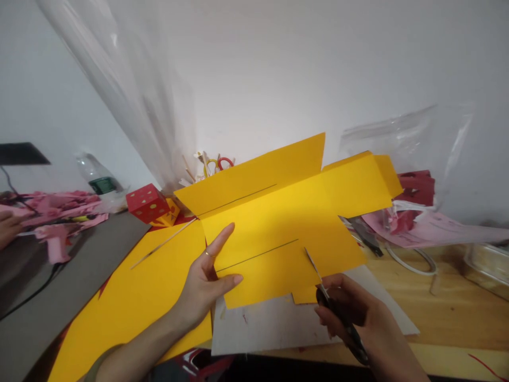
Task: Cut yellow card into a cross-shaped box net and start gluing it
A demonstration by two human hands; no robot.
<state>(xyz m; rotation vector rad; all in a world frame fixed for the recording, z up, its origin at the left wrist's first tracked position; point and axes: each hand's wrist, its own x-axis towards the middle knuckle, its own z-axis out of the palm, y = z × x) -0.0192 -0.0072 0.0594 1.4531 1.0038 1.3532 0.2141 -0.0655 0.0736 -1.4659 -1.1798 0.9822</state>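
Note:
My left hand (204, 281) grips a folded sheet of yellow card (258, 223) by its left end, thumb on the near face and index finger stretched along it. The card is held up at a tilt, its upper flap folded upward, with dark straight lines across it and a narrow folded part at the right. In my right hand (358, 313) is a pair of black-handled scissors (342, 321), fingers closed round the handle. One thin metal blade lies over the card's lower right part; the other blade cannot be seen.
A larger yellow sheet (175, 260) and a white board (270, 326) lie beneath. Behind stand a red box (147, 203) and a cup of sticks and scissors. At left are a pink glue gun (55, 241), a bottle (95, 175) and another person's hand (8, 225). Pink scraps (437, 228) lie right.

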